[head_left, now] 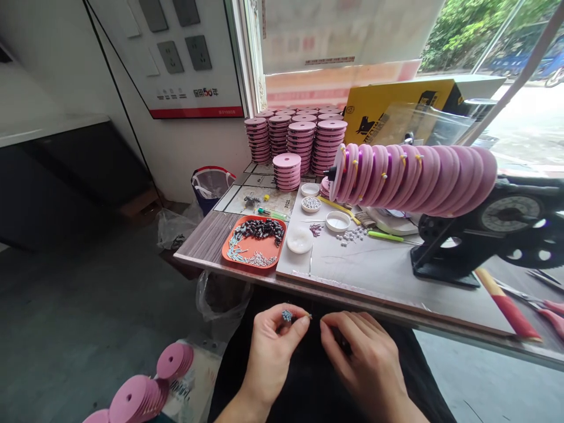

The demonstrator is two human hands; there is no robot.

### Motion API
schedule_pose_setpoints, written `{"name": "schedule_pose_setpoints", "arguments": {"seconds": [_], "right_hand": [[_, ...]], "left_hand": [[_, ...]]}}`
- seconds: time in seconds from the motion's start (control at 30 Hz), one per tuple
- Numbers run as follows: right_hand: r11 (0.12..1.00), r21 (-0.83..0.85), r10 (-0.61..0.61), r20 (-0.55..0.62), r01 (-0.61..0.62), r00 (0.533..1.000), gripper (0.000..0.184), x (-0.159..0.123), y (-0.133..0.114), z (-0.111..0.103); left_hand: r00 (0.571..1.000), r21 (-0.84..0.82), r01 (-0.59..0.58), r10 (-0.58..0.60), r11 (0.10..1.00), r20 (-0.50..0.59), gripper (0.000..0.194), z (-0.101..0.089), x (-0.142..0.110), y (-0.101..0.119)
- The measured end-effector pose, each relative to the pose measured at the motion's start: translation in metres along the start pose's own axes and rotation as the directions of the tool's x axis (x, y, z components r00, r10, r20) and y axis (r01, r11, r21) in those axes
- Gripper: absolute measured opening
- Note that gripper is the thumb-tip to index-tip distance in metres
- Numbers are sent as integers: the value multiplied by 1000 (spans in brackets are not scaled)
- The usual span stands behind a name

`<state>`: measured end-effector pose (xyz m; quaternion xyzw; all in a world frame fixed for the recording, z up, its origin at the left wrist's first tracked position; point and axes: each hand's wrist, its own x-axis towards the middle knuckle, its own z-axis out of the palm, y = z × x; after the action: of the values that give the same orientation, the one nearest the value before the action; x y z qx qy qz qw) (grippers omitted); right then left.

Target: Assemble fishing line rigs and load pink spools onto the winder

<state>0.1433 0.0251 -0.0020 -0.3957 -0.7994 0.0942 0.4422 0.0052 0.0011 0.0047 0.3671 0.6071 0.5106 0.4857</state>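
Observation:
Above my lap, just in front of the table edge, my left hand (274, 341) is closed, with thumb and forefinger pinched on a tiny piece at the tips. A blue-grey beaded cluster (286, 316) shows at its forefinger; whether it is worn or held is unclear. My right hand (368, 346) sits a short gap to the right, fingers curled and tips together, and what they hold, if anything, is hidden. Nearest on the table is an orange tray (229, 257) of dark beads (268, 228), light blue tube pieces (238, 251) and small silvery pieces (261, 258).
Pink spools (409, 179) fill a black winding machine (445, 258) at right. More pink spools (304, 138) stand stacked behind. White dishes (299, 239), a green-handled tool (385, 236) and scissors (529, 298) lie on the table. Spools (134, 399) also sit low at left.

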Motion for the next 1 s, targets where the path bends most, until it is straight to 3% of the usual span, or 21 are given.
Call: {"name": "schedule_pose_setpoints", "arguments": {"seconds": [0.1,0.2,0.3,0.4,0.47,0.53,0.63,0.7,1.0], "right_hand": [[1000,10,10,-1,-9,1000,19,1,1,0],[996,-34,-78,21,78,997,20,3,1,1],[984,-47,-166,81,171,983,25,4,0,0],[979,10,-204,136,205,969,32,4,-3,-5],[978,55,-207,126,202,970,28,3,-5,-8],[980,95,-185,84,177,979,22,2,-5,-10],[982,142,-125,23,121,992,15,2,-4,-9],[984,146,-104,-2,103,995,14,3,-4,-7],[985,82,-151,9,150,988,16,6,-7,-5]], "left_hand": [[1000,-13,-8,8,1000,4,15,1,0,-1],[999,-45,-13,15,999,43,16,2,-2,-1],[999,-260,18,-6,965,44,20,-1,-1,5],[995,-637,103,-87,764,57,20,-12,8,18],[995,-755,79,-98,651,19,19,-19,15,25],[996,-712,48,-83,701,-15,14,-20,17,26],[989,-499,144,-114,855,92,14,-12,13,16],[980,-392,183,-137,901,143,20,-5,7,8],[970,-253,220,-183,942,162,18,0,3,-1]]}}
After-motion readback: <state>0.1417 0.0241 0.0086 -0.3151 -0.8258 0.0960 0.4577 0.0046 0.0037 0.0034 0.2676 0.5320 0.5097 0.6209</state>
